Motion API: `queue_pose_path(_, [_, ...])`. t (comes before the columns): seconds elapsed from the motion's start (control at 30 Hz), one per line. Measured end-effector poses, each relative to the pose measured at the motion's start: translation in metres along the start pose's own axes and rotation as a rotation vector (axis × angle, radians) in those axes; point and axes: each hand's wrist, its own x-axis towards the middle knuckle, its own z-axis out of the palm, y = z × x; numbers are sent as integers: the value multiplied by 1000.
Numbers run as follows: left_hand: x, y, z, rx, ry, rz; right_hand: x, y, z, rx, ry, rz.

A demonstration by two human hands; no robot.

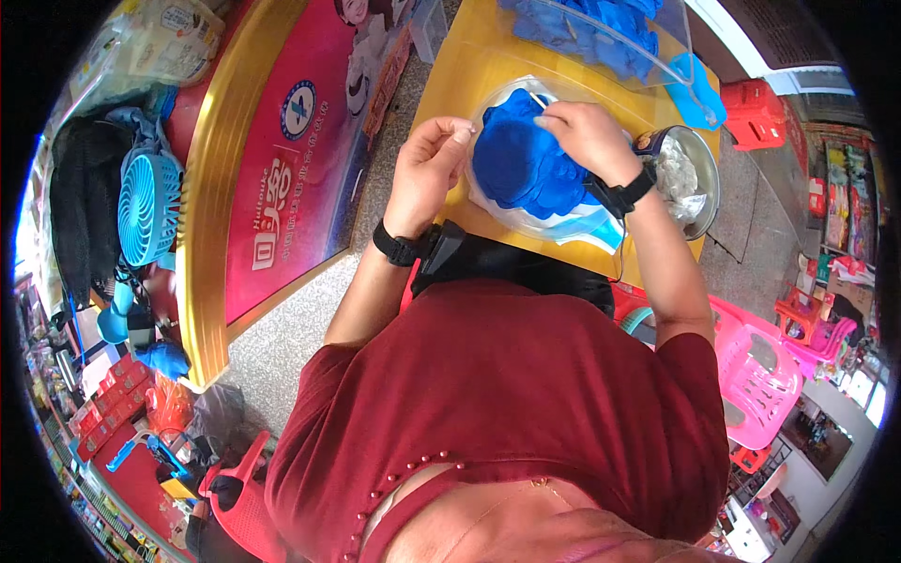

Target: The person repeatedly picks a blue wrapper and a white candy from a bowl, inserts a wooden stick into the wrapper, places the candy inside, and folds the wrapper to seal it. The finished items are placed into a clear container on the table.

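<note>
A pile of deep blue pieces, cloth-like or foam-like (521, 155), fills a pale round basin (488, 202) in front of me. My left hand (430, 171) is at the basin's left edge, its thumb and forefinger pinched together; a tiny pale bit shows at the fingertips, too small to name. Over the far right of the pile my right hand (593, 141) grips a thin pale stick (537, 99), which points up and to the left. Both wrists wear black straps with small devices.
Beyond the basin on the yellow table (450, 89), a clear plastic bin (671, 70) holds more blue pieces. To the right stands a metal bowl (710, 178) with a crumpled clear bag. A pink-panelled counter (272, 178) runs along the left; a pink chair (760, 375) stands right.
</note>
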Motion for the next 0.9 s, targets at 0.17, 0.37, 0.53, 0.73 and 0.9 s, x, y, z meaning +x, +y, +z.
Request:
queue_pose_path(0.17, [-4, 2, 6, -5, 14, 18, -19, -6, -14, 280, 203, 106])
queue_pose_path(0.37, [-14, -7, 34, 88, -74, -85, -57, -19, -27, 710, 281, 366])
queue_pose_path(0.53, [-5, -5, 61, 181, -120, -41, -88, -34, -10, 557, 416, 258])
queue_pose_path(0.73, [8, -27, 86, 207, 29, -61, -112, -43, 22, 405, 521, -123])
queue_pose_path(0.9, [12, -46, 77, 141, 19, -111, -122, -38, 27, 571, 466, 5])
